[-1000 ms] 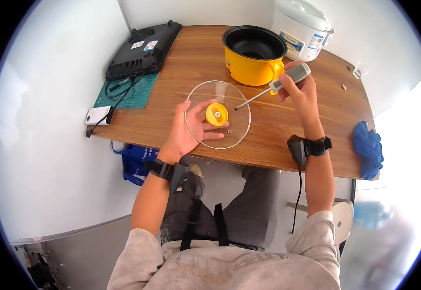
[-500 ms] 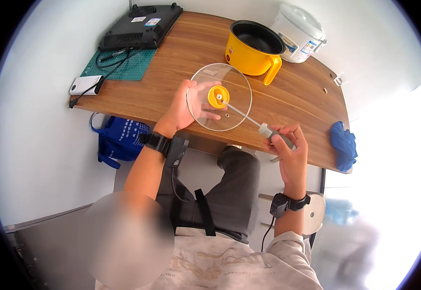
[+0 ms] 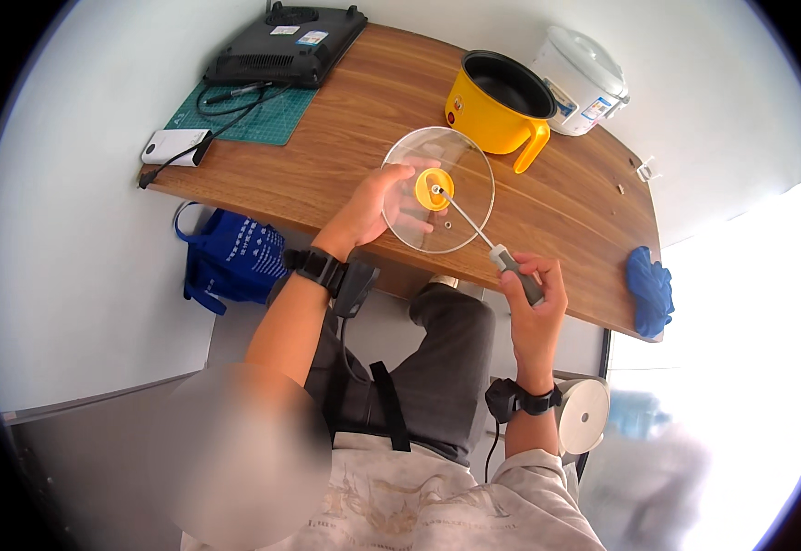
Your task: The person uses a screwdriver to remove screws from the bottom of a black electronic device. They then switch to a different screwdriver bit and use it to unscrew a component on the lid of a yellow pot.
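My left hand (image 3: 364, 209) supports a round clear glass lid (image 3: 470, 174) by its left rim, with the fingers behind the glass. A yellow knob (image 3: 423, 195) is at the lid's centre, and a small pale fastener shows in its middle. My right hand (image 3: 540, 317) grips a screwdriver (image 3: 513, 272) by its grey handle. Its metal shaft slants up and left, and the tip meets the fastener in the knob. A small vent ring shows in the glass below the knob.
Behind the lid stands a yellow pot (image 3: 485, 124) with a handle, beside a white rice cooker (image 3: 584, 87). An upturned black appliance (image 3: 281, 55), a green cutting mat (image 3: 267, 129) and a white power bank (image 3: 173, 147) lie at left. A blue cloth (image 3: 648, 289) rests at the right edge.
The screwdriver's tip has shifted from beside the fastener onto it. My right hand has moved slightly left and nearer to me. The whole view has drifted a little.
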`<state>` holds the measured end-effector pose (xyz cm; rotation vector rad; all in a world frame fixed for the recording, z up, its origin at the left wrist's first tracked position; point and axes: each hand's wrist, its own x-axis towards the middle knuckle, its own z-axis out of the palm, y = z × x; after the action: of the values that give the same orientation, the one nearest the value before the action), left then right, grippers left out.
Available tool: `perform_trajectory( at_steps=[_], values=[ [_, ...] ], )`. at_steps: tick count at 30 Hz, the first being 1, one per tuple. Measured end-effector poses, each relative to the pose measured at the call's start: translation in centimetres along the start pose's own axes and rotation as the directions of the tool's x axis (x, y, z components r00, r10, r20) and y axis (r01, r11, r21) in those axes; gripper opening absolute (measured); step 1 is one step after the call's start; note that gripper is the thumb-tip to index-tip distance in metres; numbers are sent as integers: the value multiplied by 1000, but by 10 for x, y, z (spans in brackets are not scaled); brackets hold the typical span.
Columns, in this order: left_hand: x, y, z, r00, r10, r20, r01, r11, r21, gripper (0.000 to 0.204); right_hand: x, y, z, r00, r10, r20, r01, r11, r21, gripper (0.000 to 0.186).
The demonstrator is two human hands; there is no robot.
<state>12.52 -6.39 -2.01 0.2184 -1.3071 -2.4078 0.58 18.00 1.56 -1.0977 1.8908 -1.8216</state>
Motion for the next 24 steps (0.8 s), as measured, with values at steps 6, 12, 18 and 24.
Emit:
perform_trajectory(
  at_steps=[6,12,18,24],
  values=[
    [0,-1,-2,1000,3,3,-2,1000,-1,62,2,2,3,1000,-3,7,3,999,-43,17],
    [1,-1,-2,1000,-3,6,3,1000,11,62,4,2,2,1000,-24,17,25,998,-56,16],
    [2,-1,-1,1000,-6,11,6,1000,1,61,4,-1,4,1000,-7,31,9,997,-71,16],
    [0,0,-2,1000,-3,12,3,1000,0,61,3,0,6,996,-82,19,83,991,-109,16]
  ],
)
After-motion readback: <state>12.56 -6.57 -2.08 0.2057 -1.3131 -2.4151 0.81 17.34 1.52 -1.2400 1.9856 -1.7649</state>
